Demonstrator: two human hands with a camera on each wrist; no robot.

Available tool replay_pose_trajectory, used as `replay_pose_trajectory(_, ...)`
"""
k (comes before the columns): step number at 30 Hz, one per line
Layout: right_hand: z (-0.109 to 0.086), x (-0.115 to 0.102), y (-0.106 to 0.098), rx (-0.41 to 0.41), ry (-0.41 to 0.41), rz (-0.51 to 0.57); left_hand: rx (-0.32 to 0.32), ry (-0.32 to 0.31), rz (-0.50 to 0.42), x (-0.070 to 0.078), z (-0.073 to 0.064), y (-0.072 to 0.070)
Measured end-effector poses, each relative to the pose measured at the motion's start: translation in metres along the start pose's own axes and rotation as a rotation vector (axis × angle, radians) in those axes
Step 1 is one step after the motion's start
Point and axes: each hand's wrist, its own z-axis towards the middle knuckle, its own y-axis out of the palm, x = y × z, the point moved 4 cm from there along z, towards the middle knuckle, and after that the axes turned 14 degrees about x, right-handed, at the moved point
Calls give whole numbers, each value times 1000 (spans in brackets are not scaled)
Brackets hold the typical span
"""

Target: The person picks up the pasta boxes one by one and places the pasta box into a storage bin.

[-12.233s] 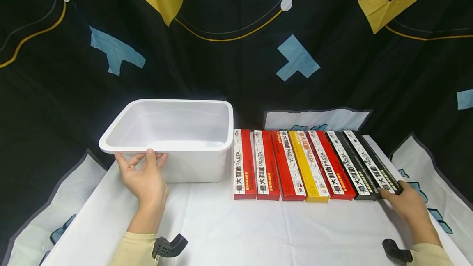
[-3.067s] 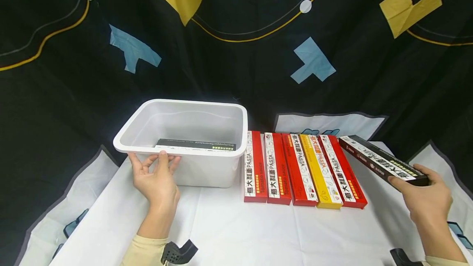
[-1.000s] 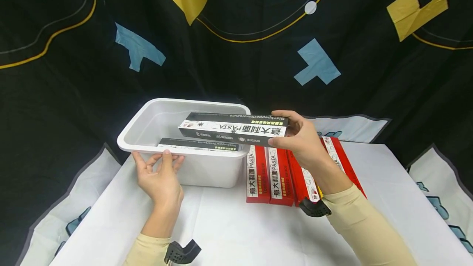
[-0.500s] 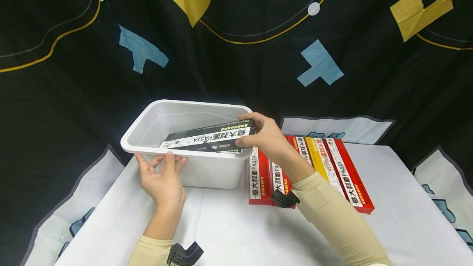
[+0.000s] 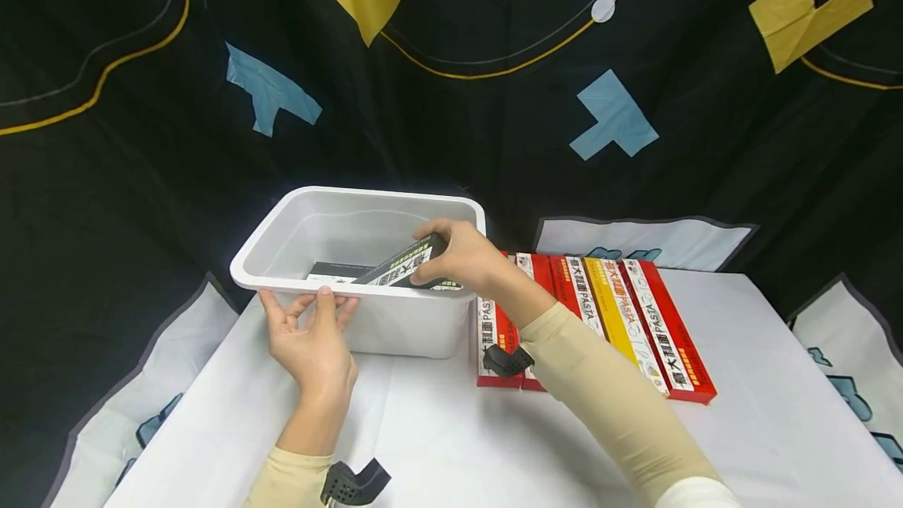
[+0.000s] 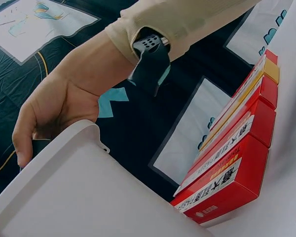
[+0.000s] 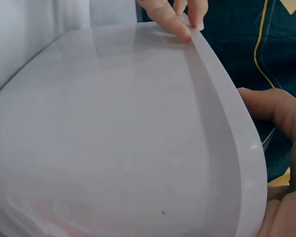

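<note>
A white plastic tub point(image 5: 402, 328) stands on the table. My left hand point(image 5: 310, 339) holds its near rim, thumb at the lip and fingers underneath; the right wrist view shows those fingertips point(image 7: 180, 27) at the tub's edge. Reaching over the right side, my right hand point(image 5: 462, 257) grips one end of a black pasta box point(image 5: 398, 266). This box slants down into the tub, its far end low and partly hidden behind the near wall. Beneath it lies another black pasta box point(image 5: 331, 271). In the left wrist view, the right hand point(image 6: 71, 96) bends over the tub's lip.
Right of the tub, several pasta boxes lie side by side: red ones point(image 5: 677, 335) and a yellow one point(image 5: 621, 312). My right forearm point(image 5: 614, 398) passes over some of them. A dark decorated curtain point(image 5: 451, 132) hangs behind the white-covered table point(image 5: 437, 445).
Earlier, one black pasta box was put in the tub. The right hand then lifted the second from the right end, carried it left and lowered it into the tub. The left hand stays at the rim.
</note>
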Motion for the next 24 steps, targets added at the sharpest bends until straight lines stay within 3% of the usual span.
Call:
replay_pose_trajectory(17, 9, -3, 16, -58, -31, -182, 1, -11, -4, -3, -2, -1)
replay_pose_trajectory(24, 3, -6, 12, -33, -145, -212, -4, 1, -7, -1, 0, 0)
